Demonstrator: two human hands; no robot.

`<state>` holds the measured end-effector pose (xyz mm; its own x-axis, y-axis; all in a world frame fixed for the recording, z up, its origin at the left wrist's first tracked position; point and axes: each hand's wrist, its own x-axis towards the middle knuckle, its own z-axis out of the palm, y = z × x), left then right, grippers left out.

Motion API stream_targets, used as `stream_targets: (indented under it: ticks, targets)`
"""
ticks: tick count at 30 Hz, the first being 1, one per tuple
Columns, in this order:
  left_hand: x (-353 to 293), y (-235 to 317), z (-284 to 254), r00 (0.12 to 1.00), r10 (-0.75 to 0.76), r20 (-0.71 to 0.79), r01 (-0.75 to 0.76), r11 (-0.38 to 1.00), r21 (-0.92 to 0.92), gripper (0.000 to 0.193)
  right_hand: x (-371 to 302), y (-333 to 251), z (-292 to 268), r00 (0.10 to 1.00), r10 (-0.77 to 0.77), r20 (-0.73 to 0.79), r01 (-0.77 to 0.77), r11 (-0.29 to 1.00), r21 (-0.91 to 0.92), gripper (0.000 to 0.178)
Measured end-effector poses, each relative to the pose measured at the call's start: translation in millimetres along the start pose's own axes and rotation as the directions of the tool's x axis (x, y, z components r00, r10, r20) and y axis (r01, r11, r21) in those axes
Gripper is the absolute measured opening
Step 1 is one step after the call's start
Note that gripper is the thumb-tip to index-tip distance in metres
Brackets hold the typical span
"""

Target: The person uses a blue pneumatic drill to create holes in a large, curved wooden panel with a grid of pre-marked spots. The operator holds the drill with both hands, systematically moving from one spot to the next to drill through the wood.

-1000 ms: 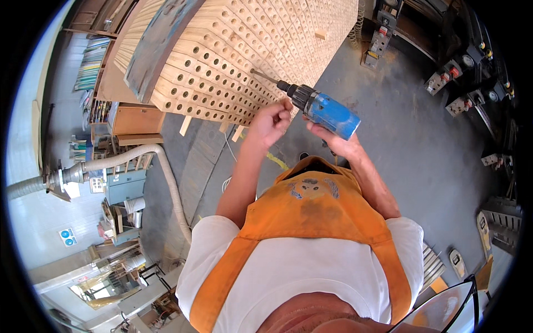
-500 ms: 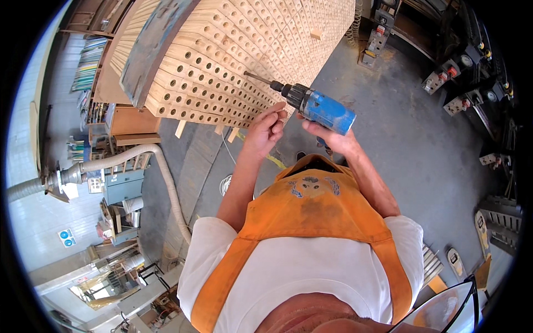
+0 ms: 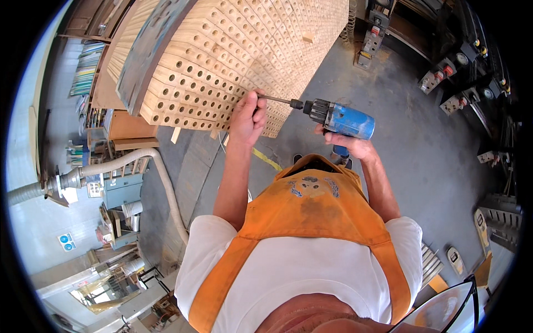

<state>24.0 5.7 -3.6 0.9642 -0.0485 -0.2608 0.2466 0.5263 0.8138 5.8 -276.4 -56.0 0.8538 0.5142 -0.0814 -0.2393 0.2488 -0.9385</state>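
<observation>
A blue cordless drill (image 3: 351, 121) is gripped by its handle in my right hand (image 3: 355, 145). Its long thin bit (image 3: 277, 100) points left, and the bit's tip meets the fingertips of my left hand (image 3: 247, 121). Those fingers are pinched together around the tip; a small dark piece may be among them, but it is mostly hidden. Just beyond stands a large stack of pale wooden pieces (image 3: 244, 41) with rows of round holes. Dark ring-shaped metal inserts (image 3: 189, 68) sit in many holes at its near left side. The bit is clear of the holes.
A worn grey-blue board (image 3: 151, 53) stands against the stack's left side. A small wood block (image 3: 307, 38) lies on top. Machines with gauges (image 3: 444, 77) line the right side. A ribbed hose (image 3: 166, 188) curves down at left, near a grey cabinet (image 3: 123, 191).
The drill has moved right, drawing its bit away from the stack's holes. My left hand has shifted left and up, and its fingers now pinch at the bit's tip.
</observation>
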Motion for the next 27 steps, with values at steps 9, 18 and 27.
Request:
stream_targets:
  ticks: [9,18,27]
  targets:
    - [31,10,23,0.996,0.080,-0.045,-0.087,0.978,-0.187,0.024,19,-5,46,0.981,-0.096,-0.171,0.103,0.994,0.030,0.027]
    - [27,-14,-3,0.997,-0.057,-0.049,0.055,0.997,-0.045,0.023,36,-13,44,0.989,-0.090,-0.117,0.084,0.995,-0.057,0.027]
    - [8,-69,-29,0.926,-0.376,-0.016,0.375,0.925,-0.068,0.028,35,-14,50,0.972,-0.219,-0.089,0.173,0.914,-0.367,0.032]
